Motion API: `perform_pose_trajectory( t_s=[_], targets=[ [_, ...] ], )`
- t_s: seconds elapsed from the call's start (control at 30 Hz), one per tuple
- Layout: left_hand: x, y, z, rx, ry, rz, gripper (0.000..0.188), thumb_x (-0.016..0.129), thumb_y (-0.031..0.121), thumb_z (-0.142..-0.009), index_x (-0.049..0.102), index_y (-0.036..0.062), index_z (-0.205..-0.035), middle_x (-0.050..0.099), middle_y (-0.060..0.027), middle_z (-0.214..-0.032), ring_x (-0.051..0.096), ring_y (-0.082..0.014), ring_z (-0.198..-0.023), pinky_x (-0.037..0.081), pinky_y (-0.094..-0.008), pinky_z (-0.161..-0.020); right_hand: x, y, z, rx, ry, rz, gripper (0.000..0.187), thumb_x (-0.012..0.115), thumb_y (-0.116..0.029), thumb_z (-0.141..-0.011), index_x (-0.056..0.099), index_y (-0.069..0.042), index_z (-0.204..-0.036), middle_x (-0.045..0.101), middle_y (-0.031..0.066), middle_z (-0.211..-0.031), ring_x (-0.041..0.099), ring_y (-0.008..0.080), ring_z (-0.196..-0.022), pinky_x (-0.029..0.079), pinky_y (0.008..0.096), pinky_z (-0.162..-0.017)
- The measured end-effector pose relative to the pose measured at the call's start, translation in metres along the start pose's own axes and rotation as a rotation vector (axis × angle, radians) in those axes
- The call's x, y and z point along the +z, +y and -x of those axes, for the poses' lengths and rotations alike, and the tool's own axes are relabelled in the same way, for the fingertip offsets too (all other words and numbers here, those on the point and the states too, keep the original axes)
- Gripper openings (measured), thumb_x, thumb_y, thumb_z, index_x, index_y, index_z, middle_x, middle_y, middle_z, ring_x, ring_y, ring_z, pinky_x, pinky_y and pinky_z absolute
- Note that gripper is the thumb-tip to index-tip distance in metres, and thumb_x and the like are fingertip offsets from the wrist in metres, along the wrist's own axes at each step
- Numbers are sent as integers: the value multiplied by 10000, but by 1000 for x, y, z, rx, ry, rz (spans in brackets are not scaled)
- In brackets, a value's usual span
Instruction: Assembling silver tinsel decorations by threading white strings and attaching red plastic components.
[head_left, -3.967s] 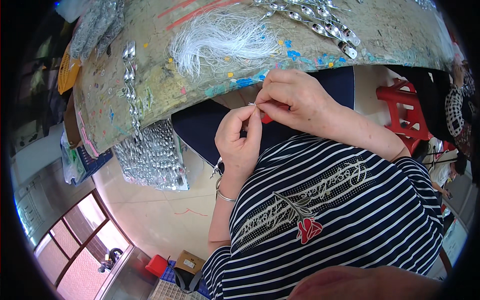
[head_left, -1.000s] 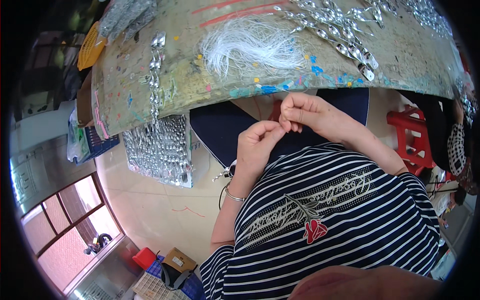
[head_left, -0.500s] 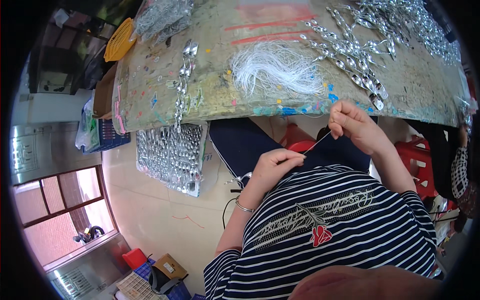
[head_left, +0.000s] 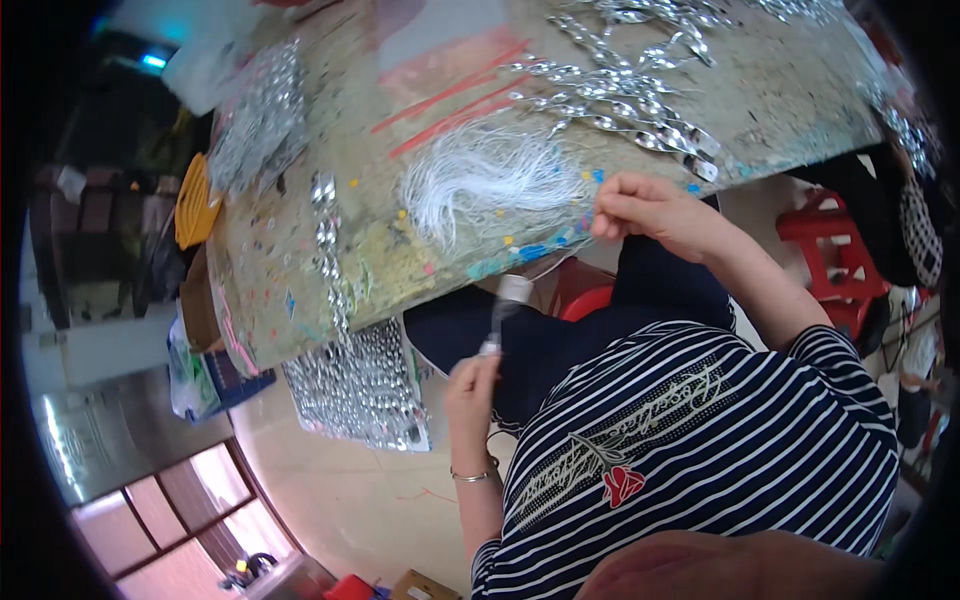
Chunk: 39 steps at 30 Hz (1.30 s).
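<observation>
My left hand (head_left: 470,388) pinches the lower end of a shiny silver twisted strip (head_left: 505,312), which points up toward the table edge and is smeared by motion. Just over the table's front edge, my right hand (head_left: 650,215) has its fingers pressed together. A thin white thread (head_left: 560,260) runs from near those fingers toward the strip; its ends are hard to make out. A loose bundle of white threads (head_left: 480,185) lies on the table, left of my right hand. Beyond it, several twisted silver strips (head_left: 620,100) are spread out.
On the paint-stained table (head_left: 400,280) lie a row of silver strips (head_left: 328,235), a clear bag of silver pieces (head_left: 262,125) and red-edged plastic bags (head_left: 440,60). More strips hang (head_left: 360,390) below the left edge. A red stool (head_left: 830,250) stands at right, a yellow basket (head_left: 192,200) far left.
The view has turned. My hands have moved apart: the left has gone left and now holds up a silver strip, while the right has moved over the table edge.
</observation>
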<state>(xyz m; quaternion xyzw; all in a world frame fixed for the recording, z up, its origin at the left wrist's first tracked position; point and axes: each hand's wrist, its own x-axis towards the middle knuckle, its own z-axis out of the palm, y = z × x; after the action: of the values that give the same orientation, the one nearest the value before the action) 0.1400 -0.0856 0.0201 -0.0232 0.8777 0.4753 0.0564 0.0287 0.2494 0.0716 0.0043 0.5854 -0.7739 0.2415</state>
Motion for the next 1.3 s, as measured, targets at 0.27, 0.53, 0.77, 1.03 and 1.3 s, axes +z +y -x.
perform_pose_trajectory(
  t_s=[0.27,0.53,0.77,1.03,1.3],
  targets=[
    [-87,-40,-87,129,442,-378,286,526,223,-966,574,-45,-880,527,-79,-710,446,-165,-635,375,-332,-591,-30,12,12,-52,238,321,189,509,-197,-999,616,-42,-1018,643,12,-965,576,74,-878,472,236,-843],
    [-101,-68,-165,164,412,-752,356,523,41,-891,535,-63,-1232,581,-278,-1028,545,-431,-947,410,-487,-851,-95,15,8,-428,638,1048,197,571,-94,-919,620,-27,-1098,588,114,-1021,579,242,-932,461,319,-833],
    [-80,-59,-178,185,440,-813,460,571,12,-845,473,-121,-1274,508,-351,-1198,504,-472,-1093,391,-486,-961,-109,25,-16,-441,636,1378,140,657,-134,-789,645,-77,-916,579,124,-910,582,345,-899,480,435,-777],
    [-58,-39,-148,313,534,-697,496,612,127,-872,488,-77,-1306,507,-293,-1275,501,-433,-1147,383,-460,-1005,-104,-2,-19,-500,533,1210,126,625,-169,-876,591,-48,-881,576,81,-807,564,228,-765,445,341,-682],
    [7,67,-102,464,544,-236,378,592,27,-894,543,-38,-1264,529,-208,-1264,556,-363,-1101,434,-414,-967,-18,-22,-8,-91,164,333,168,567,-228,-967,578,-72,-905,514,-47,-743,464,38,-664,407,205,-637]
  ],
)
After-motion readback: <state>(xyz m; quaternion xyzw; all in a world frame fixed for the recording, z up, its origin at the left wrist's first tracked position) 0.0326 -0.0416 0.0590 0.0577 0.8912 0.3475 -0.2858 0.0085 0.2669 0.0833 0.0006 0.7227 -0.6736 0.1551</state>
